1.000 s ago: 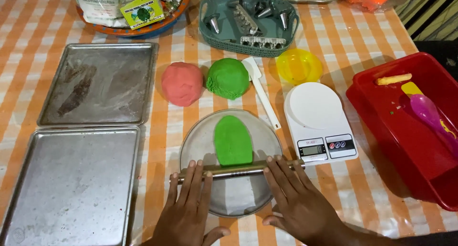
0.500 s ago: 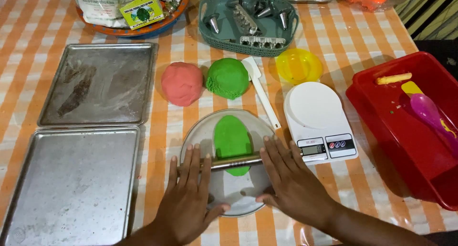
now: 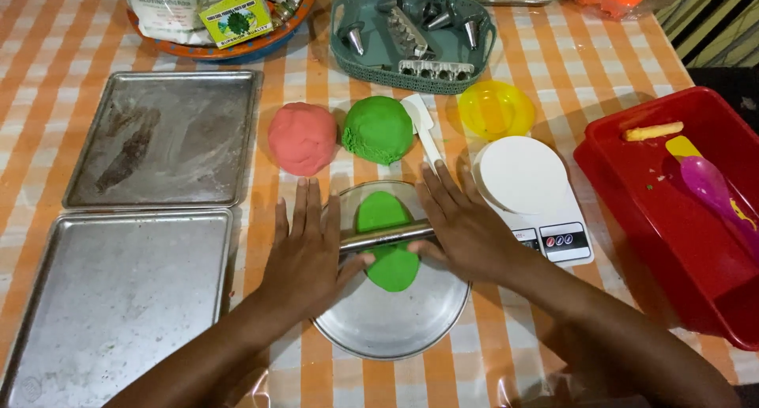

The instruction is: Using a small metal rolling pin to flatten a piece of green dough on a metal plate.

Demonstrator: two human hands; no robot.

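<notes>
A flattened oval of green dough (image 3: 387,242) lies on a round metal plate (image 3: 395,329). A metal rolling pin (image 3: 387,238) lies across the dough. My left hand (image 3: 304,246) presses flat on the pin's left end, fingers stretched out. My right hand (image 3: 466,226) presses flat on its right end the same way. Behind the plate sit a pink dough ball (image 3: 303,137) and a green dough ball (image 3: 378,130).
Two metal baking trays (image 3: 162,135) (image 3: 111,297) lie at the left. A white kitchen scale (image 3: 530,190), yellow bowl (image 3: 496,109) and white spatula (image 3: 423,131) are at the right. A red tub (image 3: 632,179) holds utensils. A grey basket (image 3: 411,36) of piping tips stands behind.
Both hands have pushed the rolling pin away from me, from the dough's near edge to its middle. The green dough looks longer and flatter.
</notes>
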